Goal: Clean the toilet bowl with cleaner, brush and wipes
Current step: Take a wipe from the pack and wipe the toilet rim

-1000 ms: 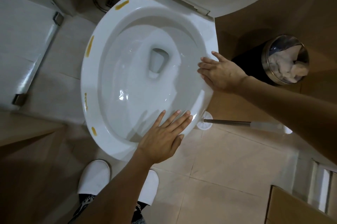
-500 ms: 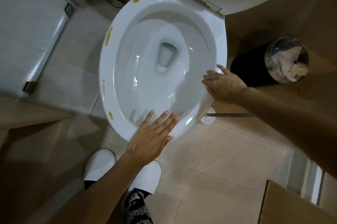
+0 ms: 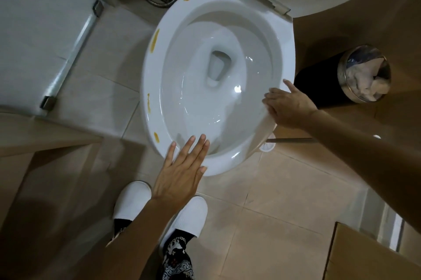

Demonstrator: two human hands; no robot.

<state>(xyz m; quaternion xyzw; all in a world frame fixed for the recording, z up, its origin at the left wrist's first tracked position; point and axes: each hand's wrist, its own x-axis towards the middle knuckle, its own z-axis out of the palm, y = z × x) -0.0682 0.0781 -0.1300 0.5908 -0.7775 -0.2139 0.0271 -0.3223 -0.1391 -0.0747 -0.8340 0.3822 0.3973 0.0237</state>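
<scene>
White bowl (image 3: 157, 88), seat raised, yellow streaks (image 3: 154, 41) on rim; left hand (image 3: 182, 172) and right hand (image 3: 289, 106) rest flat, holding nothing.

White slippers (image 3: 159, 207), patterned black-and-white trousers (image 3: 175, 257).

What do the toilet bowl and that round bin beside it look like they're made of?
The toilet bowl looks like glazed white ceramic: smooth and glossy, with bright highlights on its rim. The bin seems to have a dark body, metal or plastic, I cannot tell, with a shiny metal-looking rim that mirrors the light.
</scene>
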